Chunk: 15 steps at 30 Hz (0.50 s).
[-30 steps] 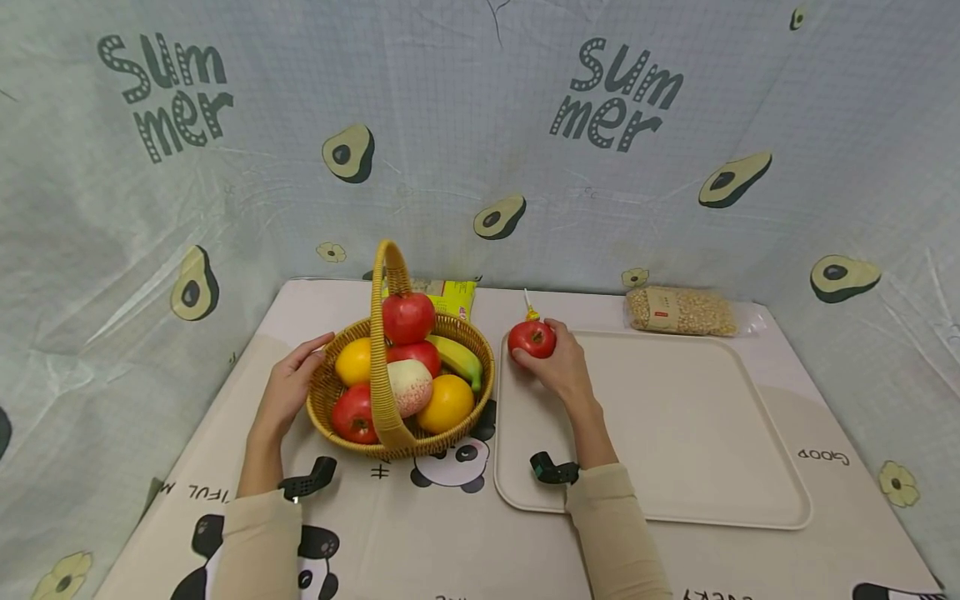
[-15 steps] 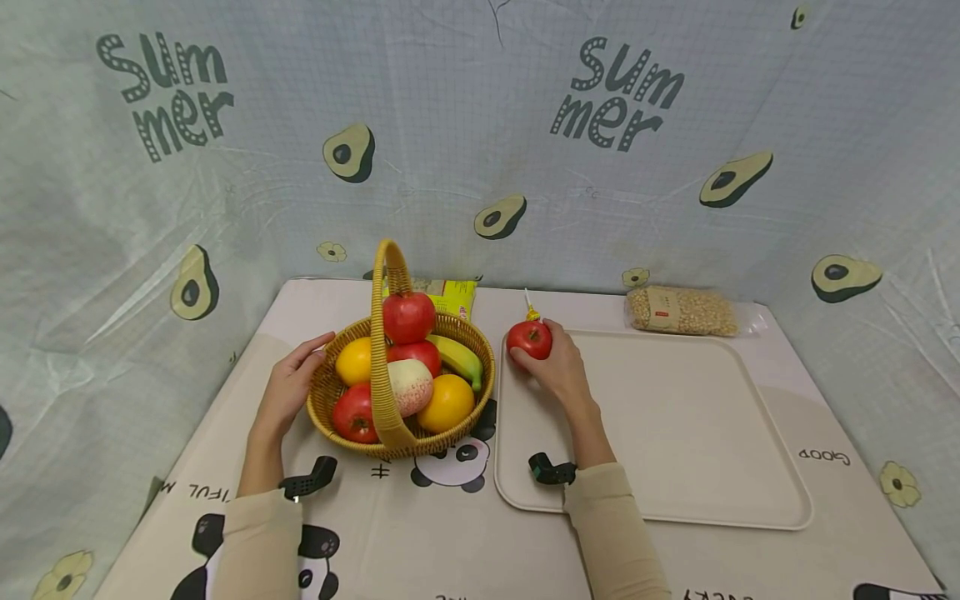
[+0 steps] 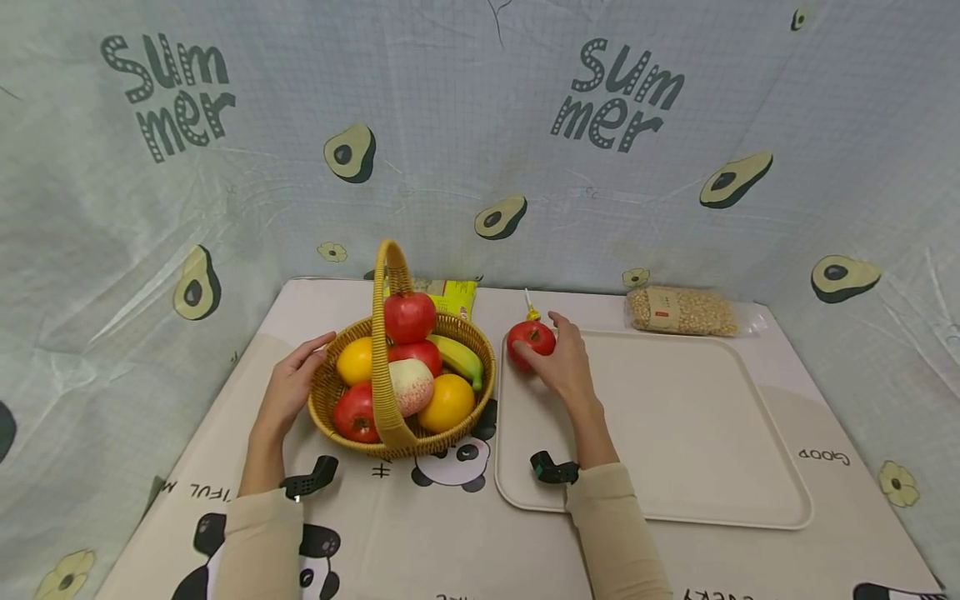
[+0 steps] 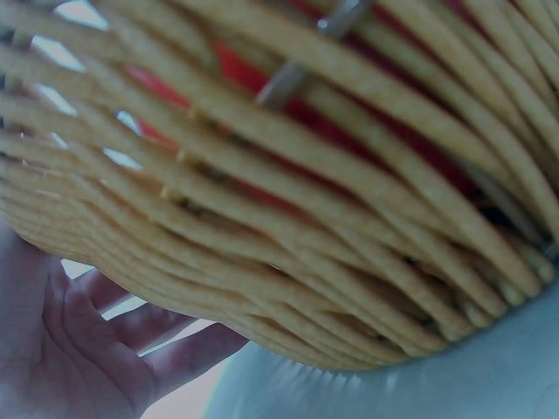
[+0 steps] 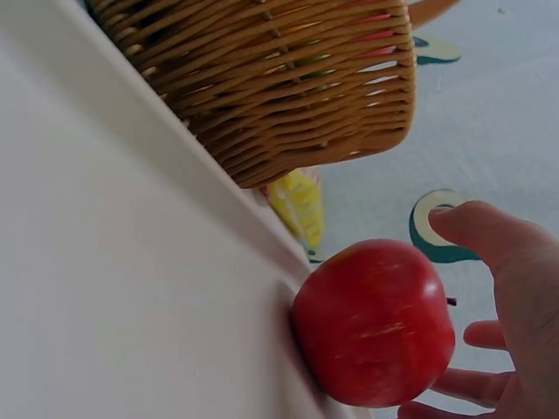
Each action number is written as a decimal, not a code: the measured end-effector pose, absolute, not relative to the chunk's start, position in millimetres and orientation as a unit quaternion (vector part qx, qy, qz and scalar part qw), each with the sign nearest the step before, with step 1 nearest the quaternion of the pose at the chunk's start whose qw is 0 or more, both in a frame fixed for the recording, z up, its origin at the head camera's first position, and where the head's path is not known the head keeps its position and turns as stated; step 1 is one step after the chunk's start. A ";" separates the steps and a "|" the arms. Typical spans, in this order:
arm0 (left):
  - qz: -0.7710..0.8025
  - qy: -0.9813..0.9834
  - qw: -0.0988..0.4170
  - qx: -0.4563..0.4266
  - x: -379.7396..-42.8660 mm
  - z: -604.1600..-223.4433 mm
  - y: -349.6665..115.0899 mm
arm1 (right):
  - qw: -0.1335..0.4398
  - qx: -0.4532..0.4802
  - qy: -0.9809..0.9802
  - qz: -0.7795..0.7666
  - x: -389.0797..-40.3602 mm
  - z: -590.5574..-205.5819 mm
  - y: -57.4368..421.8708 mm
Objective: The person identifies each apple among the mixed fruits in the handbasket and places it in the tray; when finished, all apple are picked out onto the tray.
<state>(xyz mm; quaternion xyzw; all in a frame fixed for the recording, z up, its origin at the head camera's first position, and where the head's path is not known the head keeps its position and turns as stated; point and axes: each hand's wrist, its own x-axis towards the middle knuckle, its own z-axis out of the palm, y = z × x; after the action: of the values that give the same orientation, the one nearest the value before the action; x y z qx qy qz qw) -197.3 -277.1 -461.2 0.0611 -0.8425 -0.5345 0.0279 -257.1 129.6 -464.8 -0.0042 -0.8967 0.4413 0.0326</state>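
Note:
A red apple point(image 3: 531, 343) sits in the far left corner of a beige tray point(image 3: 675, 433). My right hand point(image 3: 566, 367) is spread around the apple's right side, the thumb overlapping it in the head view. In the right wrist view the thumb and fingers stand apart from the apple point(image 5: 376, 323). My left hand point(image 3: 288, 387) rests against the left side of a wicker basket point(image 3: 381, 358), fingers extended along its rim. Inside lie a banana point(image 3: 459, 362), a pale peach point(image 3: 412, 387), two oranges point(image 3: 446, 403) and several red fruits point(image 3: 408, 317). The left wrist view shows the basket's woven wall point(image 4: 306, 201) up close.
A yellow packet point(image 3: 453, 297) lies behind the basket. A small yellow-wrapped lollipop point(image 3: 532, 313) is just behind the apple. At the back right, a clear bag of beige grains point(image 3: 682, 311) lies past the tray's far edge. A printed cloth point(image 3: 450, 100) hangs behind the table.
My right fingers have loosened from the apple and spread away from it, leaving it on the tray. The left hand and basket have stayed in place.

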 end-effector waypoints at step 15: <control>-0.537 -0.840 0.027 0.069 -196.8 -463.0 -277.6 | 0.065 0.024 -0.893 0.445 -250.1 -441.1 123.4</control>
<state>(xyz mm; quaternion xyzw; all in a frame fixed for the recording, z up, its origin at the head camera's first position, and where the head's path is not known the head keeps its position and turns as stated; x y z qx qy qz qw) -196.8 -277.6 -463.0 0.0687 -0.8403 -0.5370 0.0275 -250.1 123.4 -441.1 0.0240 -0.8926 0.4455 0.0649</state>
